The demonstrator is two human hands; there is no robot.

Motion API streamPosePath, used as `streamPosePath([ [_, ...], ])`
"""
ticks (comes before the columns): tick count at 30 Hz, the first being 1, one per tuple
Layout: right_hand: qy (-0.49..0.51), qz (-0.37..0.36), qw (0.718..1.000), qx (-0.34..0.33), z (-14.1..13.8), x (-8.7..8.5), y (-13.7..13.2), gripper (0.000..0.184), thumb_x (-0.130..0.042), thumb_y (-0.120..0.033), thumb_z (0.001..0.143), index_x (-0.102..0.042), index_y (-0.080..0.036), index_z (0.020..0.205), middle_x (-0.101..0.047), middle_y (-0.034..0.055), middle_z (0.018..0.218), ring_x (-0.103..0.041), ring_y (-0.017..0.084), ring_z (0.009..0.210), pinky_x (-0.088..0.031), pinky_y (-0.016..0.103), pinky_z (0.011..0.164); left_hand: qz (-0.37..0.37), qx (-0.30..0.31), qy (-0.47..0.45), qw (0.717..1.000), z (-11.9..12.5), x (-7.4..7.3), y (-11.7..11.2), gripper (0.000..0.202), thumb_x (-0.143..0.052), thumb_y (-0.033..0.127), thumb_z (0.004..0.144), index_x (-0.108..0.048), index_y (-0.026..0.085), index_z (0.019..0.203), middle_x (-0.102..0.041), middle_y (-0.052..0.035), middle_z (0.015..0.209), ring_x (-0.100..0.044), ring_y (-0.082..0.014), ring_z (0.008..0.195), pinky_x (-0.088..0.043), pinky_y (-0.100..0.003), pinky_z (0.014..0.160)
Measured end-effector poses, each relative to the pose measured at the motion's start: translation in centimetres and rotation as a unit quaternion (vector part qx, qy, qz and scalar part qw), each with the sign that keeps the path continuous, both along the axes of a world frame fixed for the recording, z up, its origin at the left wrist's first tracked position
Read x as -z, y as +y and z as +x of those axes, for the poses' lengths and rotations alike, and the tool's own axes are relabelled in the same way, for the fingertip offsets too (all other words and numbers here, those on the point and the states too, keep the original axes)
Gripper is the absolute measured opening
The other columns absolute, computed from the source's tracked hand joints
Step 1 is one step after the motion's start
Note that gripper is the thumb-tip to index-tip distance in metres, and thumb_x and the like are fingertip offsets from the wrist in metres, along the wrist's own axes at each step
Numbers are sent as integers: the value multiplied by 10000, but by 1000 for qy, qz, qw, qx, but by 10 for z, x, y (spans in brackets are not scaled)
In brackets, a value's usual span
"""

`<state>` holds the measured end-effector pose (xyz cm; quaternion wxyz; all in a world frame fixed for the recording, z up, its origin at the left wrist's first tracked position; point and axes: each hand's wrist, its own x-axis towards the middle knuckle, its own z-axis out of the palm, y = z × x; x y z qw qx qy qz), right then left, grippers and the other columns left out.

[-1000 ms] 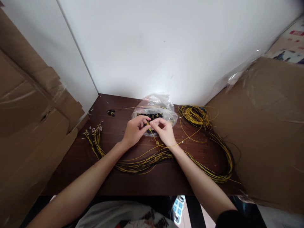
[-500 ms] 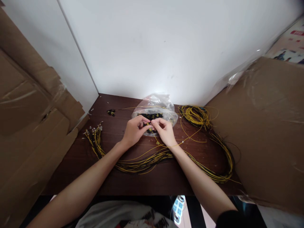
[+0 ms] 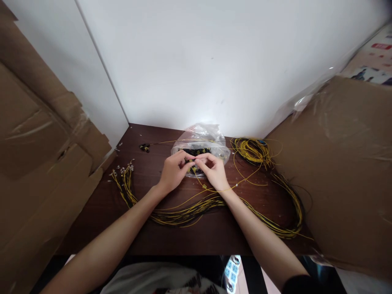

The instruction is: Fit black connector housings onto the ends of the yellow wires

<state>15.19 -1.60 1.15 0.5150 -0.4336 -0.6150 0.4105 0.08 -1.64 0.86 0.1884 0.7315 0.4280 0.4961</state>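
My left hand (image 3: 175, 169) and my right hand (image 3: 213, 168) meet fingertip to fingertip over a clear plastic bag (image 3: 199, 132). Both are closed in a pinch around a small dark part with a yellow wire (image 3: 197, 177) running down from it; the part is mostly hidden by my fingers. Black and yellow small pieces (image 3: 199, 151) fill the bag's opening just behind my hands. A little yellow tag (image 3: 204, 186) hangs on the wire near my right wrist. Below, a long bundle of yellow and black wires (image 3: 186, 216) passes under both forearms.
A coil of yellow wire (image 3: 252, 150) lies at the back right. White-tipped wire ends (image 3: 124, 171) fan out on the left, and a small black-and-yellow piece (image 3: 144, 148) sits behind them. Cardboard (image 3: 45, 163) on the left and a cardboard box (image 3: 346, 171) on the right flank the brown table (image 3: 196, 241).
The view has shifted slightly. My fingertips have drawn a little closer together over the bag; the wires and the bag lie as before.
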Motion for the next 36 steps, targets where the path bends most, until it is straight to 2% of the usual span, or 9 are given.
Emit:
streamPosePath([
  [4,-7,2,1000,-2,0,-2,-1,196,-620,-357,753,-638,-174,818,-620,17,683,-546,128,597,-459,257,606,-22,7,-8,1000,-1,0,0,168,-612,208,768,-605,184,933,-584,9,719,-458,-88,544,-397,-216,556],
  [8,-56,50,997,-20,0,-5,-3,169,-591,-300,785,-650,-180,887,-635,29,782,-552,125,655,-453,258,658,-39,20,-14,999,-1,1,0,249,-615,193,760,-572,189,1005,-585,12,754,-464,-77,545,-410,-206,560],
  [10,-70,60,996,-19,0,-5,-3,168,-585,-297,791,-655,-177,886,-639,33,796,-556,127,664,-452,262,669,-39,24,-19,999,-1,0,0,245,-618,198,759,-568,185,999,-582,13,751,-462,-73,543,-412,-203,558],
  [15,-47,24,999,-14,1,-2,-2,205,-594,-332,782,-655,-168,890,-646,30,730,-574,139,645,-461,266,648,-46,24,-35,998,-1,-3,-1,220,-636,203,744,-569,172,951,-586,10,730,-475,-71,542,-426,-201,548],
  [20,-44,21,999,-14,1,-2,-1,194,-596,-324,779,-661,-162,865,-661,42,769,-576,136,648,-460,261,643,-68,25,-57,996,0,-1,0,225,-653,206,723,-579,154,929,-599,-10,744,-565,-101,650,-485,-202,578],
  [26,1,1,1000,-13,1,0,1,234,-606,-366,768,-652,-159,867,-658,35,737,-583,135,642,-472,255,643,-65,37,-89,993,2,0,-1,194,-649,246,730,-629,148,896,-631,-35,812,-587,-119,714,-552,-244,657],
  [31,0,-7,1000,1,1,1,1,237,-633,-367,741,-662,-153,839,-653,37,708,-572,134,616,-472,258,621,-41,24,-66,997,1,0,1,117,-603,213,773,-650,160,866,-656,-40,820,-608,-138,766,-535,-253,703],
  [36,-4,-7,1000,-2,1,0,1,223,-636,-330,735,-673,-153,866,-661,45,726,-576,138,623,-467,260,616,-32,15,-60,998,0,-1,2,100,-611,190,766,-652,161,852,-661,-36,808,-609,-139,751,-518,-251,688],
])
